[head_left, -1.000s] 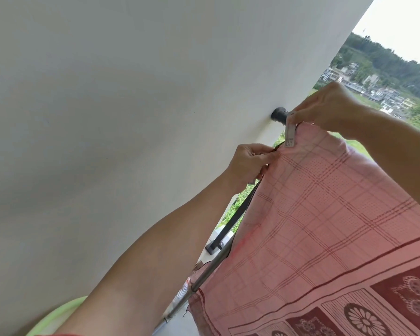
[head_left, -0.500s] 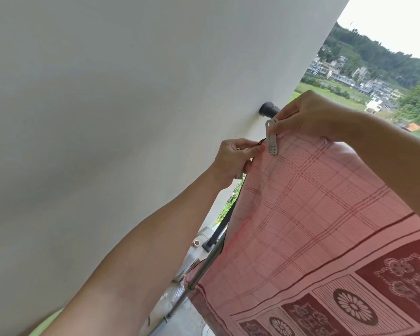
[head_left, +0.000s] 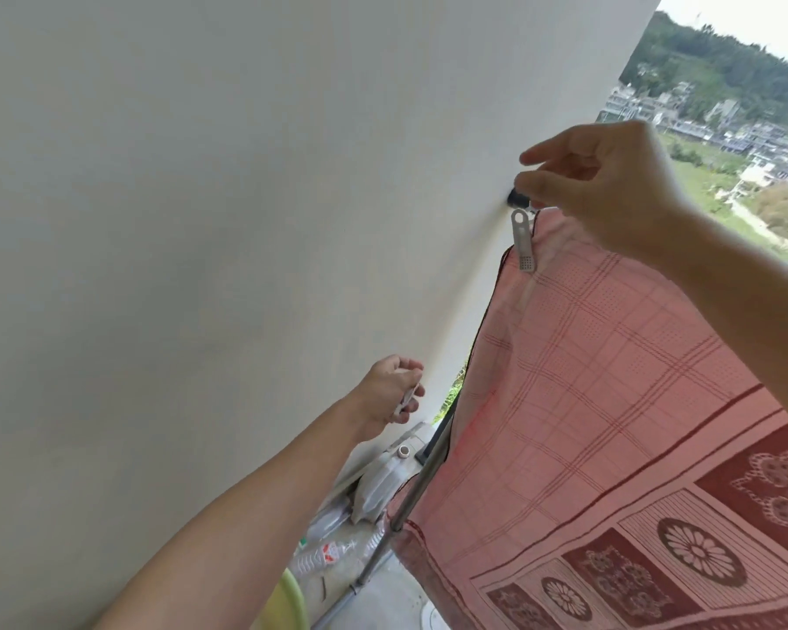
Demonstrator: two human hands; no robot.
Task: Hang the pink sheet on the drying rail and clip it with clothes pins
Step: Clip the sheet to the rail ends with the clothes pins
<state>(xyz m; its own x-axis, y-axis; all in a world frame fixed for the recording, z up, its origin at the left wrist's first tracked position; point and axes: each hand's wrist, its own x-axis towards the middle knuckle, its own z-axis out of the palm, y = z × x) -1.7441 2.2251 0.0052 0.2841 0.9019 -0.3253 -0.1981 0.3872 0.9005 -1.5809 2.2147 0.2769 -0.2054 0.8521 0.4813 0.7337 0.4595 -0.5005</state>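
Observation:
The pink checked sheet (head_left: 610, 379), with a dark red flower border, hangs over the drying rail. Only the rail's black end (head_left: 517, 200) shows, against the wall. A pale grey clothes pin (head_left: 523, 241) is clipped on the sheet's top left corner, just below that end. My right hand (head_left: 610, 193) hovers right above the pin with thumb and forefinger apart and loose, not touching it. My left hand (head_left: 390, 395) is lower, left of the sheet's edge, and pinches another pale clothes pin (head_left: 406, 397) in curled fingers.
A white wall (head_left: 201, 220) fills the left. Below the sheet's left edge stand a grey metal pole (head_left: 408, 497), a white plastic jug (head_left: 383, 479), clear bottles (head_left: 324, 552) and a green basin rim (head_left: 292, 602). Houses and hills lie beyond at the far right.
My right hand has let go of the clothes pin, which now stays clipped on the sheet's corner. My left hand released the sheet's edge and dropped down and left, with a pin in it.

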